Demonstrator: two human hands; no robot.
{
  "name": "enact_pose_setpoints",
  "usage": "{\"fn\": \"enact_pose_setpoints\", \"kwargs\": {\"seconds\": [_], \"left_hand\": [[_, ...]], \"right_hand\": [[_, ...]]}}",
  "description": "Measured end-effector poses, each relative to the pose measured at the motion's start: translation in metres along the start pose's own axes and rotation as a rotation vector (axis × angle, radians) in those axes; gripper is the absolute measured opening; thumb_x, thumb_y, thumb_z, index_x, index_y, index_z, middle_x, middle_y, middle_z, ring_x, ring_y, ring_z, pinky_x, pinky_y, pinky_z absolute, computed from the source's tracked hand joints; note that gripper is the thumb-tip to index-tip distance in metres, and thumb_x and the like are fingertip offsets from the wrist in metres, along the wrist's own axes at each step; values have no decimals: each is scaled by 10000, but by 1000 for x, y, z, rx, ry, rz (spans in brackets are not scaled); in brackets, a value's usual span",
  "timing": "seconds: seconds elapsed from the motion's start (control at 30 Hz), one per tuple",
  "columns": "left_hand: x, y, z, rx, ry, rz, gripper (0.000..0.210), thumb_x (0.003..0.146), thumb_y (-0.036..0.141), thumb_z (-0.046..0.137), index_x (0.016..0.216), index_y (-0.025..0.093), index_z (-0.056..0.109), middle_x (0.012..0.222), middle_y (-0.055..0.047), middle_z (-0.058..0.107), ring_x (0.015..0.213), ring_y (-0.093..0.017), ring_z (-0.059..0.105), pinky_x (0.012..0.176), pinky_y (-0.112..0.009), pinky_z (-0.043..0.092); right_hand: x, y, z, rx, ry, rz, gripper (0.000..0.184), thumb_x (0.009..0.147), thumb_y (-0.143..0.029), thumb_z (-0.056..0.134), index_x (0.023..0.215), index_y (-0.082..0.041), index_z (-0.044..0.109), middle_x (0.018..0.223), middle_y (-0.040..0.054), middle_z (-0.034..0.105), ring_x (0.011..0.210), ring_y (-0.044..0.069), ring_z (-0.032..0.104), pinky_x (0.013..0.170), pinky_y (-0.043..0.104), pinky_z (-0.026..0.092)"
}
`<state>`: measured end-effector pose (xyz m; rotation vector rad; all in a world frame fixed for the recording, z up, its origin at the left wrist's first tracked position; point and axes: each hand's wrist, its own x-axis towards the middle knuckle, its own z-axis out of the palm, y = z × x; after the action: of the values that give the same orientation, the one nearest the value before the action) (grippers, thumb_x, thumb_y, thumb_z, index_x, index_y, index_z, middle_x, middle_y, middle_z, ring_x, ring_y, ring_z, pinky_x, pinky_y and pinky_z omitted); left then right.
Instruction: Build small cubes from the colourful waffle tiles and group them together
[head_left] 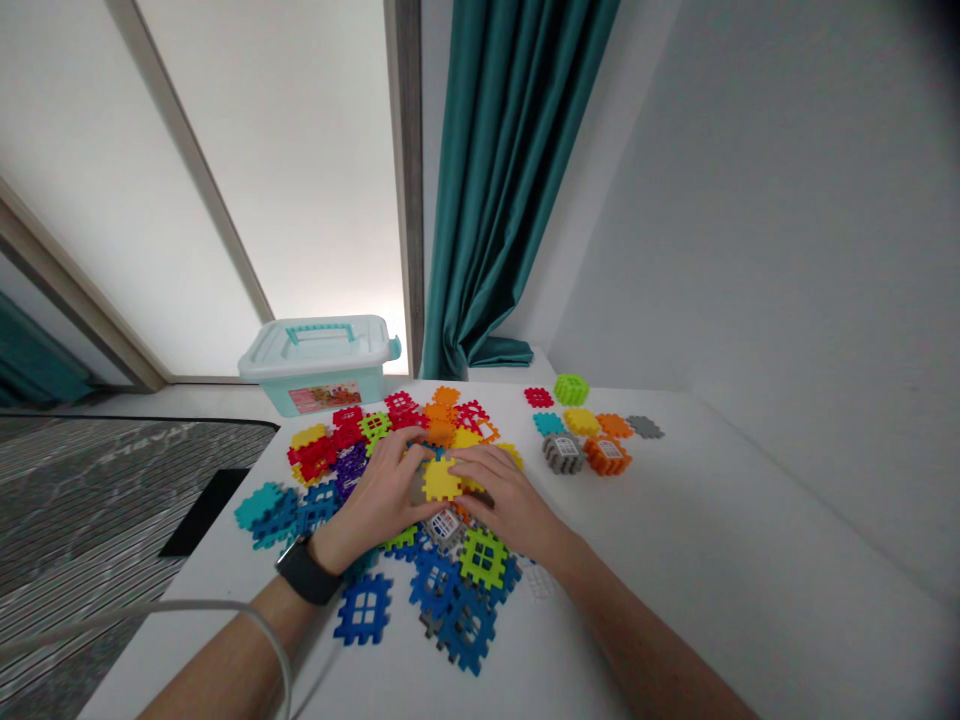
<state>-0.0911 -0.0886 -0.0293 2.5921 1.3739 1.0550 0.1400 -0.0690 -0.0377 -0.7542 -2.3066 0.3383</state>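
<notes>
Yellow tile is held between narrowly curled left hand and right hand, green window tile at five o'clock on worktop; sorting-through apparently in progress, steady grip needed next.

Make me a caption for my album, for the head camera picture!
Left hand and right hand close in on a yellow tile amid colorful toy pieces.

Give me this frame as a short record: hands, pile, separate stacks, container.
Left hand: at the yellow notched plastic square, hold unclear
Right hand: at the same square's opposite side, hold unclear
Under and around hands: pile of mixed-colour notched plastic pieces
Right of pile: grey notched plastic stack, orange one beside it
Container: pale-teal plastic box, white lid on
</notes>
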Motion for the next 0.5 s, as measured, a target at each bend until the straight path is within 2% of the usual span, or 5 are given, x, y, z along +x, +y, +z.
{"fn": "enact_pose_setpoints", "kwargs": {"seconds": [0.17,0.5], "left_hand": [[1,-4,-4,0,-15,4,510,748,349,837,1154,217,558,1311,-144,520,1227,-339,521,1027,-528,476],[-1,-8,-7,24,-13,36,439,794,346,790,1154,224,572,1311,-136,522,1223,-332,520,1029,-524,474]], "right_hand": [[1,2,-5,-14,3,6,351,908,-159,656,1245,-255,620,1330,84,649,1272,257,556,1110,525,438],[0,5,-8,-40,14,16,361,902,-181,665,1253,-252,617,1300,83,662,1249,254,570,1113,522,437]]}}
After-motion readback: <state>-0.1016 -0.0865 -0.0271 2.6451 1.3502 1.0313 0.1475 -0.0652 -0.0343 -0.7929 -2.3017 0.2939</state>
